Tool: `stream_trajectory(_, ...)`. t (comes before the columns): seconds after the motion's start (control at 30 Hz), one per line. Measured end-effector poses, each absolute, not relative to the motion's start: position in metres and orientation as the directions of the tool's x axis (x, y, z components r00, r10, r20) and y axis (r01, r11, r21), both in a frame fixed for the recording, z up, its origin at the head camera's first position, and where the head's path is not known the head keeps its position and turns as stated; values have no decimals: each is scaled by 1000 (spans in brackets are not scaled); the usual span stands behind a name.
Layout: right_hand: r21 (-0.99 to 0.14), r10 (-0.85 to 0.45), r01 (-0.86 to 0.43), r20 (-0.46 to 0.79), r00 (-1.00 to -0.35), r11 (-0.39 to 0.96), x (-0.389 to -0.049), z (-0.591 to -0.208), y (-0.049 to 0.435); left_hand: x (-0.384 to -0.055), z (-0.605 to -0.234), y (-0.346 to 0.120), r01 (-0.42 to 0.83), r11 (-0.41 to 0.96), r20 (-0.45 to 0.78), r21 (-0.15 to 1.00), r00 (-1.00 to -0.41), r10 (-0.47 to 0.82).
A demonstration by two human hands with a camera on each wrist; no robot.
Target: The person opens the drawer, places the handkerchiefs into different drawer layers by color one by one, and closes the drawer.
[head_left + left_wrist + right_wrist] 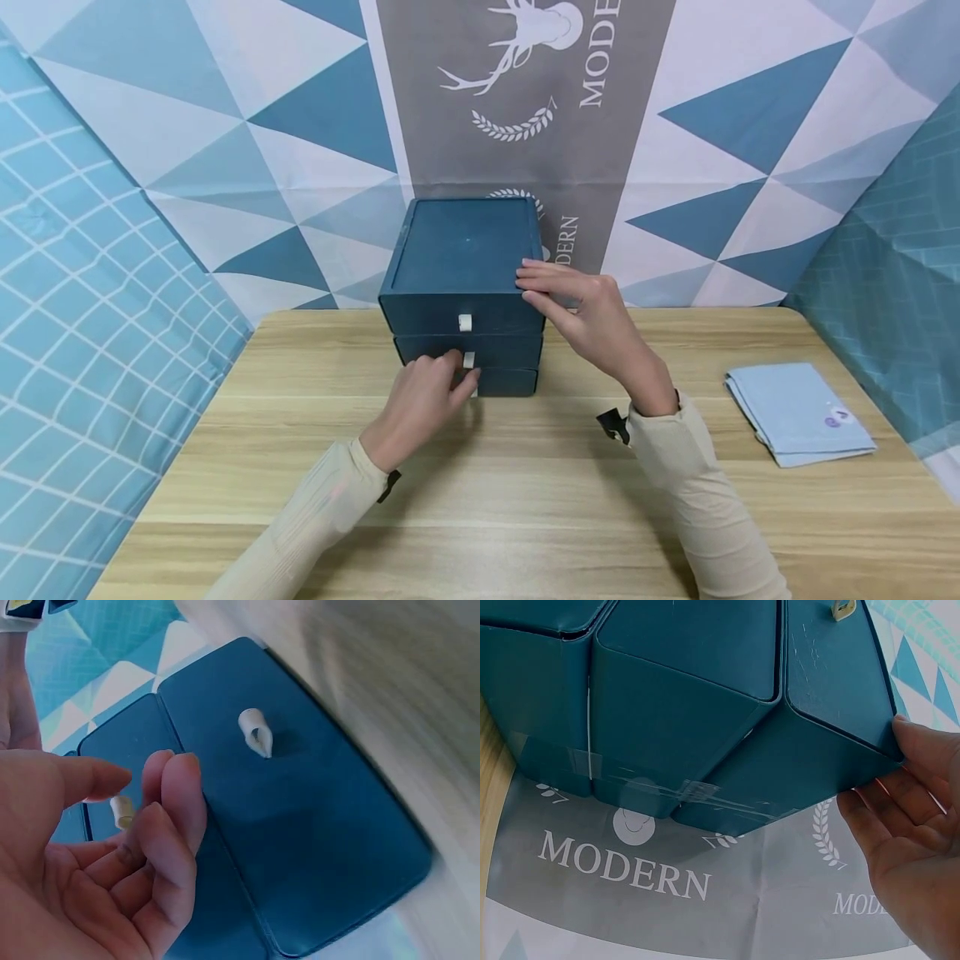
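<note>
A dark blue three-tier drawer box (465, 250) stands at the table's back, each drawer front bearing a small pale pull tab. My left hand (420, 400) is in front of the lower drawers, beside the middle pull tab (468, 360). In the left wrist view, thumb and bent fingers stand apart, with the middle tab (122, 812) showing behind the gap. The bottom drawer's tab (255, 733) is beyond the fingertips. My right hand (592, 312) rests on the box's top right front corner; in the right wrist view its thumb (922, 742) is at the front edge, fingers on top.
A folded light blue cloth (798, 412) lies on the wooden table (525, 517) at the right. Behind the box hangs a patterned backdrop (315, 108). Clear tape (697, 791) runs across the stacked tiers near the back.
</note>
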State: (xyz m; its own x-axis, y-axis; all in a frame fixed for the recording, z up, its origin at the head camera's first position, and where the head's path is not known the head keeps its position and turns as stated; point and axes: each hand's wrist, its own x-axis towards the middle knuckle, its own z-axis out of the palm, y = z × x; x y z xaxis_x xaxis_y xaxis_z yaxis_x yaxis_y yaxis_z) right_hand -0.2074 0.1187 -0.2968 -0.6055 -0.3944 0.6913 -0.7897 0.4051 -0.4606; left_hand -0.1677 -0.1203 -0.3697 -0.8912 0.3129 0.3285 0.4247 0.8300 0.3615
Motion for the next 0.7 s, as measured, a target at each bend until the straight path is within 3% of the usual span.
stream_trajectory(0.43,-462,-398,-792,691,-603,398,-208,-298,117,-168,-402,-127,391,858,161,333,-920,356)
stream_trajectory(0.7,-455,-394,-799,701,-594,393,-207,-297,118,-170,-416,-117,411,869,150,276,-912,383)
